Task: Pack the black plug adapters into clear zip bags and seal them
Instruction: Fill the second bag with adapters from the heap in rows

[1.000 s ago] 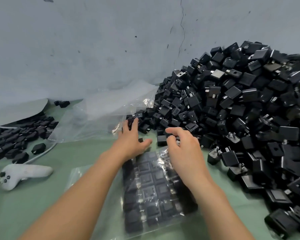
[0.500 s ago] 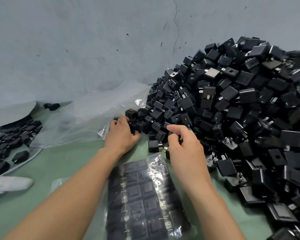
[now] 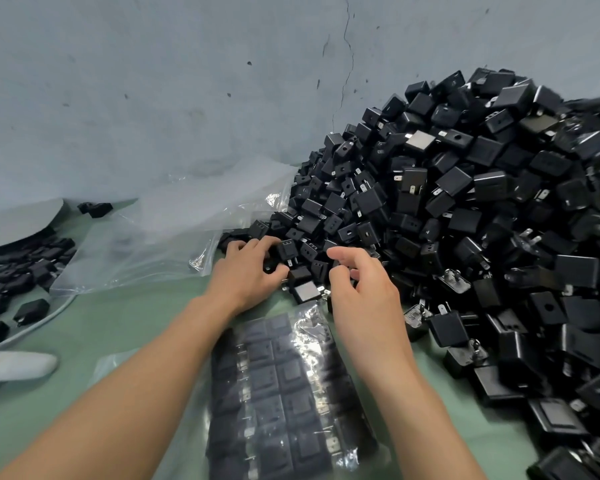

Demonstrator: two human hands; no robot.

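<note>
1 packed bag (image 3: 284,393), prob. 100s loose adapters (image 3: 465,209)

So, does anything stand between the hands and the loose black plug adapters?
Nothing visible does: the left hand and right hand are both at the near edge of the heap of black plastic plug adapters.

Cracked grey wall (image 3: 153,81) behind a green surface (image 3: 118,323) — perhaps a mat.

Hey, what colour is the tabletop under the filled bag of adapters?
The tabletop is pale green, best seen in the head view.
</note>
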